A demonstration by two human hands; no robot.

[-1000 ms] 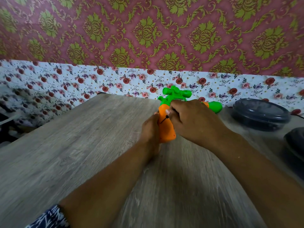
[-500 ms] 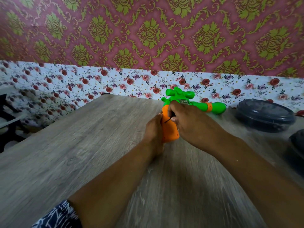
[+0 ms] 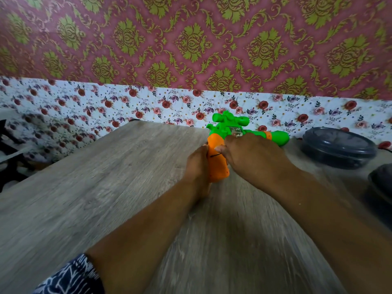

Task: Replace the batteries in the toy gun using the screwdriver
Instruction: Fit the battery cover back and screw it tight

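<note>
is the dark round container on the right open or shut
Shut: a lid sits flat across the top of the dark round container.

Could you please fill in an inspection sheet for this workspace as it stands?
Surface: grey wood-grain table.
Job's things: toy gun, orange grip toward the camera, green barrel pointing right; thin dark screwdriver tip on the grip.
Clutter: lidded dark container at right; another dark object at the edge.
Hands: left hand steadies the grip; right hand pinches the screwdriver.
Cables: nothing seen.
Surroundings: floral wallpaper.
</note>
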